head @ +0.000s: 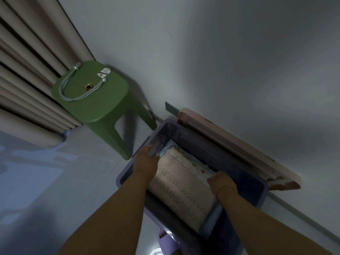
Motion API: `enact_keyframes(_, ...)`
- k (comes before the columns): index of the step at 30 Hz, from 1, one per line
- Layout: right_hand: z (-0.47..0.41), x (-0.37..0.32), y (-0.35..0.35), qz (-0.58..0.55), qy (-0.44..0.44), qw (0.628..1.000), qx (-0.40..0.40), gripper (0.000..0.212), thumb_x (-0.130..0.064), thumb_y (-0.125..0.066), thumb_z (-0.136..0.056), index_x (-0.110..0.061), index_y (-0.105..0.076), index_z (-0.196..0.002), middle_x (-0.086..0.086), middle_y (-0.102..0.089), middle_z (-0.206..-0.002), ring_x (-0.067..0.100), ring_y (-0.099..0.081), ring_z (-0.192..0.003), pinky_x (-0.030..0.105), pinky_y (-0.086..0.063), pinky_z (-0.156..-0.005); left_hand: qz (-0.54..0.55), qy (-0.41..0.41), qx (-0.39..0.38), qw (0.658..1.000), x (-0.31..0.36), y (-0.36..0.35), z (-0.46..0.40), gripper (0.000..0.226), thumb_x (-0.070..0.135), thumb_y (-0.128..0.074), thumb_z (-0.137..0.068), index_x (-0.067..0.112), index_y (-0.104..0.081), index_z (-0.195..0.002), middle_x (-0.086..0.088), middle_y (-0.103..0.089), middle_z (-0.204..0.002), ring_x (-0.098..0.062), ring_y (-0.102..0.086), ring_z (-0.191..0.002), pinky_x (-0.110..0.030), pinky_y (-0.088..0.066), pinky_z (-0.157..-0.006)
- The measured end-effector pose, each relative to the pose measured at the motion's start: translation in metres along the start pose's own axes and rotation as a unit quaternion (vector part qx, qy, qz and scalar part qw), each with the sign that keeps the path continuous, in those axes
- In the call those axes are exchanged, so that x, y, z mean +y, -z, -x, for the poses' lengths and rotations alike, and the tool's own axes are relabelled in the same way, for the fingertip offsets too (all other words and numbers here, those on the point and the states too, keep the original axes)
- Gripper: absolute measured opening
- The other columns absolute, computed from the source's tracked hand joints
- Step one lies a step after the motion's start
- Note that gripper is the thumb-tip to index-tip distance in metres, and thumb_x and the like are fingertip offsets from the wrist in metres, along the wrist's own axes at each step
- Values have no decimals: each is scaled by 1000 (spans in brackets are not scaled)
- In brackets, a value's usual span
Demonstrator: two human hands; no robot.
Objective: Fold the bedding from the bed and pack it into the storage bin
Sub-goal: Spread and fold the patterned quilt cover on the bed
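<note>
Beige bedding [181,188] inside purple bin [262,195]

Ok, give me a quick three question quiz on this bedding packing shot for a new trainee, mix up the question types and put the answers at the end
1. True or false: the folded bedding already lies inside the purple storage bin.
2. What lies on the seat of the green stool? A) a pillow B) a grey looped cord C) a book
3. Where are the left hand and the right hand relative to the bedding?

Key
1. True.
2. B, the grey looped cord.
3. One at each side edge of the bedding, reaching down into the bin.
</note>
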State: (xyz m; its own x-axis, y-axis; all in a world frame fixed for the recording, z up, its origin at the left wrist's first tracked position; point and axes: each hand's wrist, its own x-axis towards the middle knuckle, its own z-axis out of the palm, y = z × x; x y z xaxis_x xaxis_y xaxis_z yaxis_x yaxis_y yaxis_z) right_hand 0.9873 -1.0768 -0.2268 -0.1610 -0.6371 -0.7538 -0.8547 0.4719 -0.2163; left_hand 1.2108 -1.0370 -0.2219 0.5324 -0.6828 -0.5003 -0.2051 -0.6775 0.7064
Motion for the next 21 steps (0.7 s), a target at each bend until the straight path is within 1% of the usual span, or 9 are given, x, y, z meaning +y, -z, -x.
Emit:
enact_keyframes(2, 1, -6, 1, -21, 17, 1000, -3, 32, -24, -54, -91, -8, -60, -118, 12, -61, -121, 28, -57, -113, 31, -45, -89, 0, 6, -28, 1000, 4, -4, 6, 51, 18, -57, -94, 10, -41, -142, -10, -50, -138, -20, -54, -104, -22, -38, -83)
enact_keyframes(4, -1, -8, -1, -47, 31, 998, -4, 32, -25, -55, -89, -11, -60, -118, 11, -62, -120, 27, -57, -112, 30, -45, -89, -11, 8, -47, 999, 4, -7, 10, 57, 20, -59, -93, 11, -36, -144, -10, -42, -145, -25, -47, -125, -26, -36, -96)
enact_keyframes(6, 2, -11, -2, -56, 37, 998, -4, 32, -27, -56, -88, -13, -60, -116, 9, -63, -118, 26, -58, -111, 30, -45, -89, -24, 18, -67, 997, 6, -10, 15, 61, 23, -61, -92, 11, -34, -145, -11, -40, -147, -27, -42, -131, -33, -35, -108)
enact_keyframes(7, 4, -11, -2, -61, 38, 997, -3, 32, -27, -57, -88, -14, -60, -116, 9, -63, -117, 26, -58, -110, 30, -45, -89, -26, 24, -71, 997, 5, -12, 16, 62, 25, -62, -92, 10, -34, -145, -12, -41, -147, -28, -42, -132, -37, -34, -110)
enact_keyframes(10, 6, -10, -2, -69, 58, 996, -6, 32, -26, -55, -89, -11, -58, -118, 9, -62, -117, 23, -57, -100, 27, -43, -87, -32, 35, -90, 995, 5, -14, 22, 64, 27, -62, -91, 9, -33, -146, -13, -40, -148, -29, -41, -133, -40, -34, -111)
enact_keyframes(12, 5, -8, -2, -77, 70, 995, -4, 30, -24, -54, -91, -11, -58, -116, 10, -62, -117, 18, -49, -89, 26, -42, -86, -33, 41, -94, 994, 5, -15, 25, 67, 28, -62, -92, 8, -30, -147, -13, -38, -149, -28, -40, -134, -39, -33, -112)
enact_keyframes(15, 8, -8, 2, -79, 79, 994, 2, 14, -25, -54, -91, -16, -55, -102, 7, -60, -107, 15, -46, -87, 27, -43, -86, -53, 43, -99, 993, 6, -15, 30, 67, 31, -60, -93, 8, -29, -148, -14, -41, -147, -29, -41, -133, -36, -34, -109)
enact_keyframes(18, 16, -10, 10, -85, 93, 992, -5, 5, -22, -51, -92, -17, -50, -92, 3, -52, -96, 16, -45, -87, 27, -44, -88, -62, 57, -94, 992, 9, -14, 38, 64, 31, -63, -91, 8, -35, -144, -14, -49, -139, -29, -49, -124, -31, -40, -99)
enact_keyframes(21, 28, -15, 17, -106, 108, 988, -13, 18, -20, -49, -94, -20, -49, -75, 3, -51, -94, 15, -45, -87, 25, -42, -81, -22, 85, -82, 993, 11, -9, 51, 63, 31, -66, -89, 10, -39, -142, -15, -55, -132, -26, -57, -112, -32, -47, -90)
